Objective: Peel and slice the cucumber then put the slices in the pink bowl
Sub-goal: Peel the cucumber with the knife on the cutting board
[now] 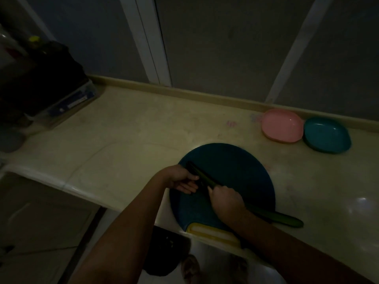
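A long dark green cucumber (198,172) lies slanted on a round blue cutting board (235,167) with a yellow handle. My left hand (180,179) grips the cucumber's left end, fingers curled under it. My right hand (225,201) is closed as a fist at the cucumber's near end, around what looks like a peeler, mostly hidden in the dim light. A paler green stripe runs along the cucumber just ahead of that fist. The pink bowl (282,126) sits empty at the back right of the counter.
A teal bowl (327,136) touches the pink one on its right. A long green object (285,219), perhaps a knife, lies by the board's right edge behind my right forearm. Dark containers (51,83) stand at the far left. The counter's front edge runs under my arms.
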`<action>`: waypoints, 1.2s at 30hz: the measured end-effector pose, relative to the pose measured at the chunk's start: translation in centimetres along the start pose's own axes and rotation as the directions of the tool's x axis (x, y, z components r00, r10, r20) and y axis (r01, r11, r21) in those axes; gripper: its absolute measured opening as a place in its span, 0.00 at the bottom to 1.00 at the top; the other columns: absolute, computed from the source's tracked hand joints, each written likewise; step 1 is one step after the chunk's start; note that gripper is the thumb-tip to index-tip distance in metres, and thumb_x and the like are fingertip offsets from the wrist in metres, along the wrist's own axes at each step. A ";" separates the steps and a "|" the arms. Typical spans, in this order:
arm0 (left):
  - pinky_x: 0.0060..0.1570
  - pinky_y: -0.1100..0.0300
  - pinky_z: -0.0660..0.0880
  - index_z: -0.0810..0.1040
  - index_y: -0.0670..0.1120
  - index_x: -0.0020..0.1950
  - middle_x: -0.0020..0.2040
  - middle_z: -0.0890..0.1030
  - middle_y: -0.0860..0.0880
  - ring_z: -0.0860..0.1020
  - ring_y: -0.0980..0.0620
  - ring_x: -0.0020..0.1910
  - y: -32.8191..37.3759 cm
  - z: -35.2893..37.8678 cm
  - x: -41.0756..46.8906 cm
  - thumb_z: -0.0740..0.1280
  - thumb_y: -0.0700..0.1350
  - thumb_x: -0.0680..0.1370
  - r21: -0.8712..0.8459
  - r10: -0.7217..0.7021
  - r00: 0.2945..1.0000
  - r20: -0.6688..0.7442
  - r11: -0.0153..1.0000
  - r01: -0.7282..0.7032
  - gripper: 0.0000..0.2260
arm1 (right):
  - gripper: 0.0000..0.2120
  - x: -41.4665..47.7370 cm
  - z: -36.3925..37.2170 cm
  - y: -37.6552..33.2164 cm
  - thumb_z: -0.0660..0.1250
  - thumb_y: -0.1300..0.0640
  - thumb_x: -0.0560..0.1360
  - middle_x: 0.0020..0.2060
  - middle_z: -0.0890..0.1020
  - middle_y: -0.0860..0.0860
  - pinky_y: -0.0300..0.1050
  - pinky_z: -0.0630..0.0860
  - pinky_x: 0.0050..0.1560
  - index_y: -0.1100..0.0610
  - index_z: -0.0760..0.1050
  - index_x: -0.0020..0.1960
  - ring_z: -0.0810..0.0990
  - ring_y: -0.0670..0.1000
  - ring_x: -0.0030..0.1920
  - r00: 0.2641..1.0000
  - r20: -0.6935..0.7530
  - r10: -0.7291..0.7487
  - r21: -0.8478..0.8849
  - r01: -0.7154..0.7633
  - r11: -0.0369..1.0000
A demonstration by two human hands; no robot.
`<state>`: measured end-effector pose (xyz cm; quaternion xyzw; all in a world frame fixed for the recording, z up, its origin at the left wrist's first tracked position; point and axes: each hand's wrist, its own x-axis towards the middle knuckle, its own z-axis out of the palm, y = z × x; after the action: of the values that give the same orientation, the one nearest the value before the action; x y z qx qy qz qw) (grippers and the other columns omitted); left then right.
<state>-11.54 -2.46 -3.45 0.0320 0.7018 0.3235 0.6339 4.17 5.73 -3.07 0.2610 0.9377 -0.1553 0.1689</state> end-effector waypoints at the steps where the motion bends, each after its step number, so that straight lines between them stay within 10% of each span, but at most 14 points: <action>1: 0.44 0.58 0.78 0.73 0.38 0.57 0.47 0.79 0.41 0.79 0.49 0.43 0.0 0.0 0.0 0.65 0.43 0.78 -0.016 -0.002 1.000 -0.002 1.000 0.002 0.11 | 0.24 -0.4 0.3 0.5 0.48 0.47 0.82 0.48 0.82 0.55 0.43 0.72 0.39 0.59 0.74 0.41 0.81 0.52 0.44 1.000 0.002 0.006 -0.014 -0.006 1.000; 20: 0.43 0.56 0.78 0.72 0.38 0.55 0.44 0.79 0.40 0.79 0.45 0.42 -0.6 2.5 -1.7 0.60 0.43 0.80 -0.084 0.004 0.995 -0.103 0.996 -0.012 0.09 | 0.18 1.2 0.1 -1.0 0.51 0.54 0.83 0.51 0.81 0.57 0.39 0.59 0.26 0.62 0.77 0.53 0.76 0.51 0.42 1.000 0.009 -0.007 0.085 0.006 0.996; 29: 0.34 0.60 0.79 0.73 0.34 0.55 0.43 0.79 0.38 0.80 0.46 0.38 -2.7 2.6 -2.8 0.60 0.37 0.79 -0.251 0.054 0.967 -0.249 0.961 -0.118 0.08 | 0.24 0.8 -1.5 -0.7 0.48 0.51 0.83 0.38 0.78 0.56 0.42 0.68 0.38 0.66 0.77 0.51 0.76 0.53 0.42 0.996 0.088 0.027 0.242 -0.048 0.969; 36: 0.28 0.61 0.78 0.73 0.34 0.56 0.41 0.78 0.40 0.77 0.48 0.35 -2.4 0.9 -2.3 0.61 0.35 0.79 -0.275 0.080 0.854 -0.515 0.928 -0.253 0.07 | 0.26 -1.2 -3.0 1.5 0.51 0.45 0.81 0.27 0.68 0.51 0.42 0.65 0.31 0.56 0.63 0.28 0.70 0.51 0.31 0.997 0.047 -0.057 0.358 0.036 0.933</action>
<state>-9.42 -5.03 -2.68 -0.0979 0.7700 0.4888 0.3982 5.26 7.53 -0.24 0.2604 0.8946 -0.3344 0.1416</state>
